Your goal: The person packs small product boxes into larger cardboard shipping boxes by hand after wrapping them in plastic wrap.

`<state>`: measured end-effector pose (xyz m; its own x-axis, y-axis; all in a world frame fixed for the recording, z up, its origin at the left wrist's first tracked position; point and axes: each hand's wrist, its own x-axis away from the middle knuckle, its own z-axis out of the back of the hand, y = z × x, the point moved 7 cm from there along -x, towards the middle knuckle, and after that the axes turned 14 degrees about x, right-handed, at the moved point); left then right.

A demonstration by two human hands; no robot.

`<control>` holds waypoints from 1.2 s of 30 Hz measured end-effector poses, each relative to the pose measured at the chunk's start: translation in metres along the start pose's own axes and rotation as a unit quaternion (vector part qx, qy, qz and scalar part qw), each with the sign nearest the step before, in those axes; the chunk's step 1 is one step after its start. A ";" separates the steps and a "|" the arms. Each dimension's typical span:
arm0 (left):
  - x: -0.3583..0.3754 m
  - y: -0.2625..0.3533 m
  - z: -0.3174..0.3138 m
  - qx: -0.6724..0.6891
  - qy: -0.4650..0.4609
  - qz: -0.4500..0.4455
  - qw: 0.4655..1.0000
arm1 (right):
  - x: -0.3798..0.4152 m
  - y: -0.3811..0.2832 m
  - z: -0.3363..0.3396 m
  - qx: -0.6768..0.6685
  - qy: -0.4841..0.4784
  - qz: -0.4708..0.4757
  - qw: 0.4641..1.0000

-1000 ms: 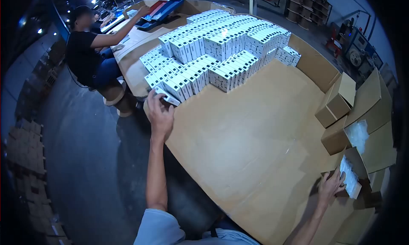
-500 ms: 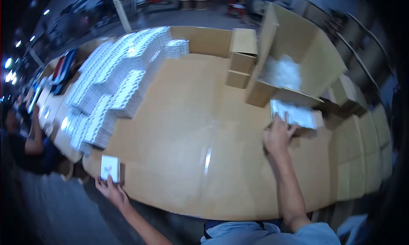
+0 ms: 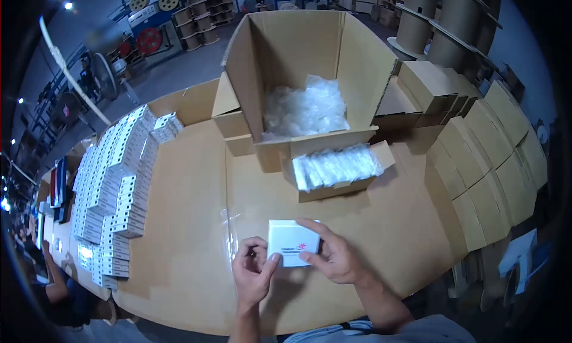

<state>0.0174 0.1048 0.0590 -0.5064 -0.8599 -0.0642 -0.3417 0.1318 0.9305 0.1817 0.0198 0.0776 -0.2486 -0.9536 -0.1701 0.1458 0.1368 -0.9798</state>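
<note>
A small flat white box with printed lettering and a pink-red mark is held up over the front of the table. My left hand grips its left lower corner, the thumb on the front. On the other side, my right hand holds the right edge between thumb and fingers. Just beyond the hands stands a small open carton, filled with a row of bubble-wrapped pieces.
Behind the small carton rises a large open carton with loose bubble wrap inside. Stacks of white boxes line the table's left side. Folded brown cartons stand along the right. A person's arm shows at far left.
My left hand has carried the white box from the table's left front edge to the middle. My right hand has left the bubble-wrapped pieces and now grips the box too. The view has turned right.
</note>
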 end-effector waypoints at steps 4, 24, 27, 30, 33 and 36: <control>-0.084 0.053 -0.053 -0.223 -0.089 -0.123 0.963 | 0.006 0.007 0.063 0.045 0.049 -0.039 0.997; -0.429 -0.056 -0.148 -0.677 -0.318 -0.114 0.653 | 0.014 0.037 0.169 0.225 0.073 -0.027 0.971; -0.401 -0.001 -0.159 -0.587 -0.231 -0.138 0.764 | 0.013 0.031 0.172 0.222 0.088 -0.012 0.971; -0.372 0.024 -0.149 -0.466 -0.233 -0.095 0.848 | 0.010 0.015 0.167 0.171 0.118 -0.006 0.978; -0.302 0.045 -0.138 -0.295 -0.224 -0.086 0.925 | 0.007 -0.003 0.156 0.126 0.156 0.029 0.979; -0.211 0.049 -0.130 -0.143 -0.176 -0.065 0.972 | -0.003 -0.028 0.137 0.065 0.171 0.033 0.982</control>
<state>0.2108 0.2281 0.1649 -0.7308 -0.6312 -0.2600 -0.2123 -0.1518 0.9653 0.3090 -0.0181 0.1203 -0.5390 -0.7941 -0.2809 0.2885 0.1392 -0.9473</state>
